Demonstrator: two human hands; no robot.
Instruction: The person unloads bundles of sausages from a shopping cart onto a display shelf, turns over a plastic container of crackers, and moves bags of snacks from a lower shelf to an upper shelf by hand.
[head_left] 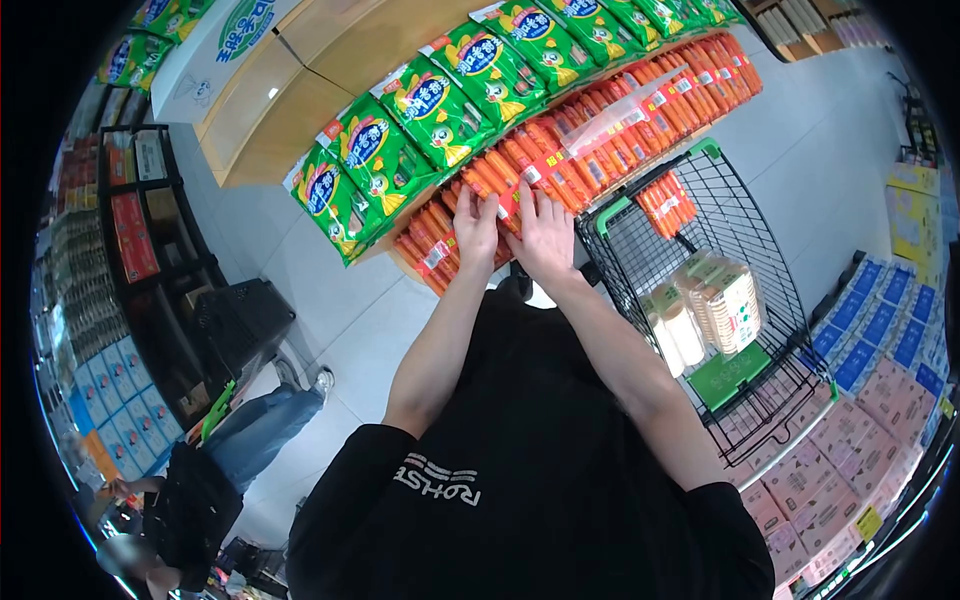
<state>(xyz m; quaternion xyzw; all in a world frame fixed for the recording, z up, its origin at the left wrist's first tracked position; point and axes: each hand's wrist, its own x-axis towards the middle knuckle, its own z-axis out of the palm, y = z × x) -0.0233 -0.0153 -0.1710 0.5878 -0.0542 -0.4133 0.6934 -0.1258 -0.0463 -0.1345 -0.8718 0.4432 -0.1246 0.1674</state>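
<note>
My left hand [476, 232] and my right hand [546, 236] are side by side at the front of a display shelf. Between them is a pack of orange-wrapped sausages [490, 175] with a red label band. The fingers of both hands are closed on its near end, and part of the label is hidden by them. More sausage packs [590, 138] stand in a row along the shelf, on both sides of my hands. Behind them, a row of green snack bags [428, 108] leans on the upper step.
Close on my right stands a black wire shopping cart [785, 292] with green corners. It contains a sausage pack [667, 204] and clear-wrapped food packages [728, 305]. A person in jeans [262, 428] is at the lower left. Stacked pink cartons [825, 465] lie beyond the cart.
</note>
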